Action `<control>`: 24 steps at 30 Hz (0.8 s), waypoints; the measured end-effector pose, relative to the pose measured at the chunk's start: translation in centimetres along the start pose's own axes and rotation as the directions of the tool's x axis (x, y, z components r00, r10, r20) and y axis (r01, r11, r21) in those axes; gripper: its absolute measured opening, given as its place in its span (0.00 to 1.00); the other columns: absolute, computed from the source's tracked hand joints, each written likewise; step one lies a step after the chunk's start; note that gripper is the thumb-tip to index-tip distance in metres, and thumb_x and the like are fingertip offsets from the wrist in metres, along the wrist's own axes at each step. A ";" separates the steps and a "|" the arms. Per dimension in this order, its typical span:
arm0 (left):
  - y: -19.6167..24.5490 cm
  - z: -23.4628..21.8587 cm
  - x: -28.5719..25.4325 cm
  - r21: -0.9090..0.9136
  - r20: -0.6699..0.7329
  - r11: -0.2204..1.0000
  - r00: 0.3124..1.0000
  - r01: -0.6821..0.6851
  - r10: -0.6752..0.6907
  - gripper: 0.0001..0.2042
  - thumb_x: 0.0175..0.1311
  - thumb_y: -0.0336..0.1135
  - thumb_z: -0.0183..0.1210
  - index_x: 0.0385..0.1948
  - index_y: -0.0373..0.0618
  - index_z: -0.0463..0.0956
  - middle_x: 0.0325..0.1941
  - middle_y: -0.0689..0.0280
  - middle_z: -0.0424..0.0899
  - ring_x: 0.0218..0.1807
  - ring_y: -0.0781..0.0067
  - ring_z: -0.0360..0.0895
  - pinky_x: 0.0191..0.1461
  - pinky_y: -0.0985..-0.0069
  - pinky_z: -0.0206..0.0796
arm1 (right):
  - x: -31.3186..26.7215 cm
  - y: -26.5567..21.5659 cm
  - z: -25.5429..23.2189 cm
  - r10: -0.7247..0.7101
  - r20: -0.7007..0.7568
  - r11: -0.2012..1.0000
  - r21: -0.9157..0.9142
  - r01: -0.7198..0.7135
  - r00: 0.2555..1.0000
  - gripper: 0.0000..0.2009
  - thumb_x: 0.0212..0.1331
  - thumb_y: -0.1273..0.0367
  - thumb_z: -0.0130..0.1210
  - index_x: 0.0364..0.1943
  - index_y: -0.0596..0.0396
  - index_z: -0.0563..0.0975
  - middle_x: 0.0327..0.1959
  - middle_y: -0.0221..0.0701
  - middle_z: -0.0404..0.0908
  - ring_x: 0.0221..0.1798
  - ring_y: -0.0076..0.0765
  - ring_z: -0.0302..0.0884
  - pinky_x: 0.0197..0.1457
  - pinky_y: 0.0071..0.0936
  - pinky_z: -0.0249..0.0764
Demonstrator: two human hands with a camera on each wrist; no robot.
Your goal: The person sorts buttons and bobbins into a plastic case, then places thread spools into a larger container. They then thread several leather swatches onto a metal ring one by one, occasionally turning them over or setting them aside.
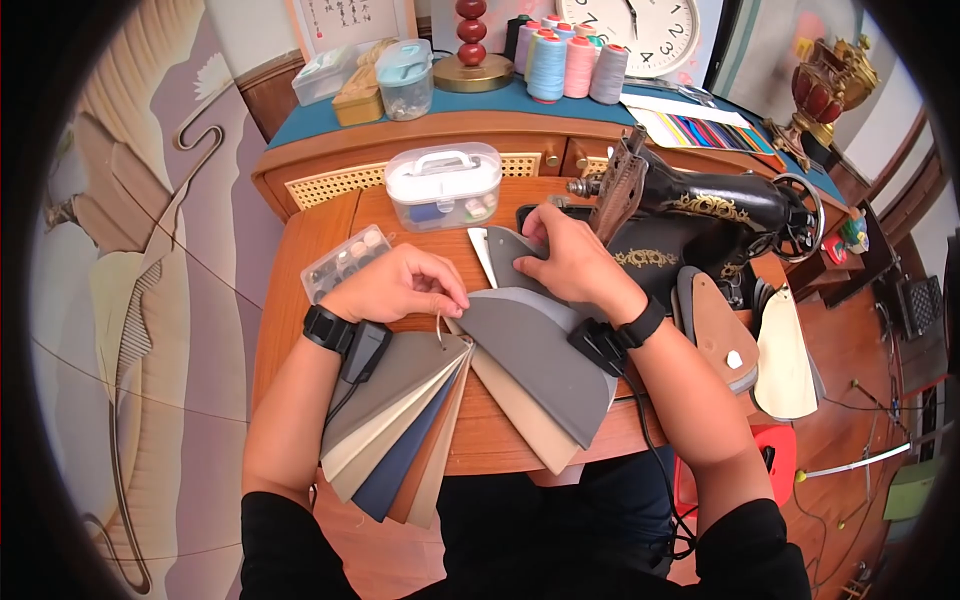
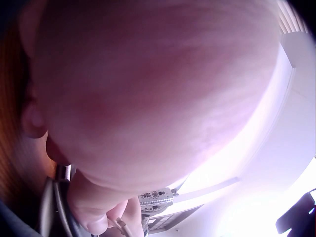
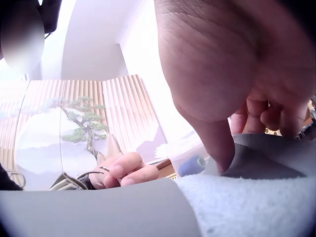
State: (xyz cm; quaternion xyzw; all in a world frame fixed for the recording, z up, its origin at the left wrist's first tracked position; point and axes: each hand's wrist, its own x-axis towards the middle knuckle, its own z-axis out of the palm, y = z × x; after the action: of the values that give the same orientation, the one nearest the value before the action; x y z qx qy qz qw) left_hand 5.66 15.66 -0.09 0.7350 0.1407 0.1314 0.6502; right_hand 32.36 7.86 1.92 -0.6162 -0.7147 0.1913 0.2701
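Observation:
My left hand (image 1: 405, 285) pinches a thin metal ring (image 1: 440, 328), with fingertips right at its top. On the ring hangs a fan of leather swatches (image 1: 400, 420) in grey, cream, navy, brown and tan, reaching over the table's front edge. A large grey swatch (image 1: 535, 350) spreads to the right of the ring. My right hand (image 1: 575, 258) grips a dark grey swatch (image 1: 507, 255) between thumb and fingers, just behind it. In the right wrist view, the thumb presses the dark grey swatch (image 3: 261, 163) above a pale fuzzy backing (image 3: 247, 202). My palm fills most of the left wrist view.
A black sewing machine (image 1: 700, 200) stands right of my right hand. Behind are a clear lidded box (image 1: 443, 190) and a button case (image 1: 345, 262). More swatches (image 1: 785, 350) lie at the right edge. Thread spools (image 1: 547, 70) and a clock (image 1: 640, 30) stand on the back shelf.

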 end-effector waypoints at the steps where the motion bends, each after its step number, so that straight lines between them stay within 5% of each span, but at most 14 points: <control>1: 0.0 0.0 0.0 -0.010 0.001 1.000 1.000 -0.006 0.006 0.06 0.63 0.23 0.67 0.40 0.35 0.85 0.42 0.63 0.86 0.44 0.76 0.84 0.50 0.80 0.76 | -0.1 -0.3 -0.1 0.036 -0.014 0.998 0.060 -0.035 0.999 0.17 0.53 0.68 0.69 0.42 0.61 0.76 0.39 0.45 0.82 0.48 0.54 0.80 0.52 0.42 0.74; 3: 0.0 0.0 0.0 0.005 -0.002 1.000 1.000 0.001 -0.001 0.06 0.63 0.23 0.67 0.40 0.35 0.85 0.42 0.63 0.86 0.44 0.76 0.84 0.50 0.80 0.76 | -0.2 -0.9 -0.5 0.072 -0.025 0.990 0.119 -0.069 0.997 0.14 0.53 0.70 0.68 0.41 0.61 0.77 0.38 0.44 0.82 0.47 0.54 0.80 0.51 0.42 0.74; 6: 0.0 0.0 0.0 0.016 -0.008 1.000 1.000 0.006 -0.006 0.06 0.63 0.23 0.67 0.41 0.35 0.85 0.42 0.63 0.87 0.44 0.76 0.84 0.50 0.80 0.76 | -0.4 -1.7 -1.6 -0.110 -0.027 0.993 0.032 0.111 0.994 0.09 0.54 0.73 0.66 0.37 0.59 0.79 0.38 0.42 0.82 0.44 0.54 0.79 0.48 0.42 0.74; 8: 0.1 0.1 0.0 0.013 -0.012 1.000 1.000 0.003 -0.003 0.06 0.64 0.24 0.67 0.41 0.35 0.85 0.42 0.63 0.87 0.43 0.77 0.84 0.50 0.80 0.76 | -0.8 -2.1 -1.9 -0.456 -0.308 0.889 -0.129 0.439 0.835 0.05 0.55 0.75 0.64 0.34 0.60 0.79 0.35 0.40 0.82 0.39 0.52 0.78 0.44 0.43 0.74; 9: 0.2 0.1 0.0 0.008 -0.012 1.000 1.000 0.020 -0.020 0.06 0.63 0.22 0.67 0.40 0.34 0.85 0.43 0.62 0.87 0.44 0.75 0.83 0.51 0.79 0.75 | -0.8 -2.7 -2.2 -0.491 -0.387 0.864 -0.100 0.494 0.780 0.06 0.58 0.75 0.62 0.37 0.61 0.78 0.31 0.39 0.81 0.32 0.48 0.76 0.38 0.40 0.73; 10: 0.4 0.1 0.0 0.003 -0.013 0.999 0.999 0.038 -0.038 0.06 0.62 0.21 0.67 0.40 0.34 0.85 0.43 0.60 0.86 0.45 0.74 0.82 0.52 0.79 0.75 | -1.0 -3.2 -2.5 -0.497 -0.385 0.860 -0.100 0.500 0.778 0.06 0.58 0.75 0.62 0.37 0.61 0.78 0.31 0.39 0.81 0.32 0.48 0.76 0.38 0.40 0.73; 12: 0.3 -0.1 -0.1 0.021 -0.008 0.999 0.999 0.043 -0.043 0.06 0.62 0.21 0.67 0.40 0.34 0.85 0.43 0.61 0.86 0.45 0.75 0.82 0.52 0.79 0.75 | -1.6 -4.0 -3.3 -0.272 -0.422 0.927 0.126 0.353 0.865 0.06 0.62 0.74 0.61 0.39 0.61 0.77 0.29 0.39 0.81 0.28 0.42 0.75 0.36 0.34 0.73; 14: 0.1 -0.2 -0.1 0.042 0.005 0.998 0.999 0.048 -0.048 0.06 0.62 0.22 0.67 0.40 0.34 0.85 0.43 0.61 0.86 0.45 0.75 0.82 0.52 0.79 0.74 | -2.1 -4.4 -4.2 -0.180 -0.419 0.933 0.214 0.289 0.890 0.05 0.66 0.72 0.60 0.40 0.60 0.78 0.30 0.37 0.80 0.31 0.27 0.75 0.36 0.25 0.72; 18: -0.2 -0.4 0.0 0.038 0.009 0.998 0.999 0.049 -0.050 0.06 0.63 0.23 0.67 0.40 0.34 0.85 0.42 0.63 0.86 0.44 0.77 0.81 0.51 0.80 0.73 | -2.1 -3.9 -5.5 -0.247 -0.654 0.845 0.216 0.489 0.715 0.06 0.69 0.72 0.59 0.43 0.60 0.78 0.35 0.26 0.81 0.37 0.19 0.75 0.42 0.19 0.72; 22: -0.1 -0.3 -0.1 0.056 0.005 0.997 0.998 0.061 -0.062 0.07 0.63 0.24 0.68 0.40 0.35 0.85 0.42 0.64 0.87 0.44 0.78 0.82 0.50 0.80 0.73 | -3.0 -4.4 -8.6 -0.236 -0.785 0.644 0.315 0.697 0.573 0.08 0.71 0.73 0.57 0.49 0.60 0.75 0.43 0.27 0.84 0.43 0.17 0.78 0.49 0.16 0.72; 24: -0.2 -0.3 0.0 0.069 0.004 0.996 0.998 0.064 -0.064 0.07 0.63 0.24 0.68 0.41 0.35 0.85 0.42 0.64 0.87 0.44 0.79 0.82 0.50 0.81 0.74 | -3.5 -4.7 -9.7 -0.196 -0.783 0.580 0.393 0.713 0.591 0.09 0.72 0.73 0.56 0.52 0.61 0.74 0.44 0.29 0.85 0.43 0.16 0.78 0.49 0.15 0.72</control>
State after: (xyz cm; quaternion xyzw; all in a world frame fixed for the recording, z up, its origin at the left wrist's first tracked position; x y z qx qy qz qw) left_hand 5.50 15.99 -0.24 0.7524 0.1667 0.1034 0.6289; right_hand 35.04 3.01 11.81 -0.2724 -0.5883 0.1206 0.7518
